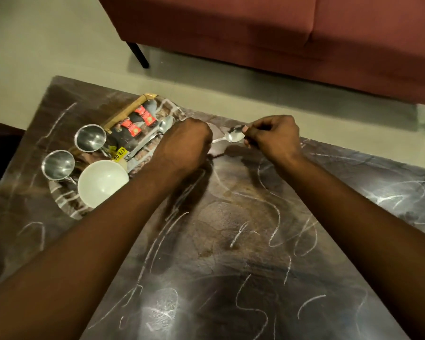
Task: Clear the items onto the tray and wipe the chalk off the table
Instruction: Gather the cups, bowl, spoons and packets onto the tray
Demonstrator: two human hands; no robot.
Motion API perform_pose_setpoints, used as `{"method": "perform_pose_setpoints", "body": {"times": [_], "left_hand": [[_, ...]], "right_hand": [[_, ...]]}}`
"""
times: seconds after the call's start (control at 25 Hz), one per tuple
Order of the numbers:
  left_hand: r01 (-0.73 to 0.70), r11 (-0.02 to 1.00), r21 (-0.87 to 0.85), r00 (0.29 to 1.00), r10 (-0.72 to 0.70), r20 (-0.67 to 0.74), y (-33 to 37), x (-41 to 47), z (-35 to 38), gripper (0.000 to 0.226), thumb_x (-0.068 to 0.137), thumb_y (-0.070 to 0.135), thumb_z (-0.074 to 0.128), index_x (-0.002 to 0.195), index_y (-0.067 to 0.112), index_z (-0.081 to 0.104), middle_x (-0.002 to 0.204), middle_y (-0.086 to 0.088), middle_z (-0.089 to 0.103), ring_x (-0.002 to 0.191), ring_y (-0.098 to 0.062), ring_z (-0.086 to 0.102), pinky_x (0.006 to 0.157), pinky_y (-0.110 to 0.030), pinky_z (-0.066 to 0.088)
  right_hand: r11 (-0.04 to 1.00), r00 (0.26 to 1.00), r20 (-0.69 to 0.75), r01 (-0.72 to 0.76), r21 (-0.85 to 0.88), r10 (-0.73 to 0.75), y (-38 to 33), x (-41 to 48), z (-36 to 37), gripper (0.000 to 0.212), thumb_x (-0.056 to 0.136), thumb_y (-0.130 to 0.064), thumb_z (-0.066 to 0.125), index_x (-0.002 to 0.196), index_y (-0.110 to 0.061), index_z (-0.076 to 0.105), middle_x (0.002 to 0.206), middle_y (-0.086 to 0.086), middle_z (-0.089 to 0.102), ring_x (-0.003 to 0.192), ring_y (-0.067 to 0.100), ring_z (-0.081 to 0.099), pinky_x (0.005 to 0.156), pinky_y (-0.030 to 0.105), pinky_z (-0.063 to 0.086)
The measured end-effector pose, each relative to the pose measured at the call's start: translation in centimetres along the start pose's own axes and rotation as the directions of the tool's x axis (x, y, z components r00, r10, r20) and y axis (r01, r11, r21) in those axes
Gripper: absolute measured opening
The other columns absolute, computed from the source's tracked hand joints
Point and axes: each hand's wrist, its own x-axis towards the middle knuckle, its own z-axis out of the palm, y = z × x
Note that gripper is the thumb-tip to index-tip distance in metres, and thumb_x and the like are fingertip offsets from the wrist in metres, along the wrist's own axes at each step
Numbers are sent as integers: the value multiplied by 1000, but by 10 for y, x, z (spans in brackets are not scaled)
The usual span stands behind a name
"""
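At the left of the frame the tray (66,207) already carried two steel cups (90,138), a white bowl (103,182), a packet and a spoon, so free room remained only along its right part. In the middle the left hand (184,146) was curled closed over the handle end of a second spoon (233,136), though I could not tell how its fingers gripped. This spoon lay almost level, its long axis running left to right, just right of the tray. The right hand (272,138) pinched the spoon's bowl end between its fingertips. The left hand was nearer the tray. Chalk lines (275,217) covered the table (231,266) everywhere below.
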Motion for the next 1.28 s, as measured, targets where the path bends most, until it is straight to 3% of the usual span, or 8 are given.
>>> {"method": "perform_pose_setpoints", "body": {"times": [0.08, 0.16, 0.44, 0.6, 0.76, 0.84, 1.28], "left_hand": [[52, 998, -30, 998, -53, -25, -23, -14, -11, 19, 88, 24, 64, 82, 13, 79, 82, -17, 76, 79, -40, 72, 66, -35, 48], [110, 991, -73, 993, -112, -27, -45, -28, -19, 28, 86, 29, 60, 89, 13, 83, 84, -17, 79, 80, -40, 74, 70, -39, 57], [282, 958, -50, 959, -284, -21, -86, -55, -18, 16, 86, 24, 72, 92, 20, 86, 93, -12, 82, 92, -38, 75, 80, -39, 58], [299, 954, 17, 954, -298, -34, -96, -55, -11, 16, 84, 24, 72, 92, 20, 85, 91, -11, 82, 94, -38, 74, 87, -39, 52], [274, 961, 38, 962, -274, -15, -102, -52, -3, 17, 83, 24, 69, 88, 17, 83, 87, -10, 81, 88, -38, 74, 91, -40, 52], [257, 965, 54, 966, -257, -8, -104, -51, 2, 18, 83, 26, 70, 90, 17, 83, 88, -9, 82, 89, -38, 75, 91, -40, 52], [270, 961, -57, 963, -269, 16, -107, -55, -6, 22, 87, 36, 76, 98, 19, 84, 95, -8, 83, 96, -34, 75, 97, -41, 54]], "right_hand": [[998, 995, 76, 61, -35, -58, -21, 5, 20, 6, 91, -15, 82, 94, -9, 82, 82, 4, 81, 73, 14, 80, 76, 37, 68], [986, 983, 139, 132, -102, -117, -39, 8, 45, 5, 92, -14, 82, 92, -9, 82, 82, 4, 80, 71, 13, 79, 76, 36, 68], [945, 965, 214, 207, -253, -154, -53, 20, 113, 8, 86, -19, 88, 85, -12, 82, 83, 2, 80, 81, 16, 78, 84, 43, 66], [939, 971, 210, 176, -294, -117, -52, 24, 130, 9, 84, -18, 89, 89, -13, 84, 88, 2, 81, 84, 16, 77, 84, 41, 65], [917, 971, 214, 181, -355, -109, -49, 26, 134, 8, 85, -17, 88, 89, -13, 83, 90, 1, 80, 76, 6, 70, 64, 20, 53], [909, 969, 221, 189, -371, -112, -46, 28, 136, 7, 85, -16, 87, 88, -13, 82, 88, 0, 79, 73, 4, 69, 60, 16, 48], [902, 965, 220, 218, -372, -142, -48, 30, 138, 15, 84, -23, 89, 87, -11, 80, 85, -2, 77, 72, 2, 69, 57, 15, 47]]}}
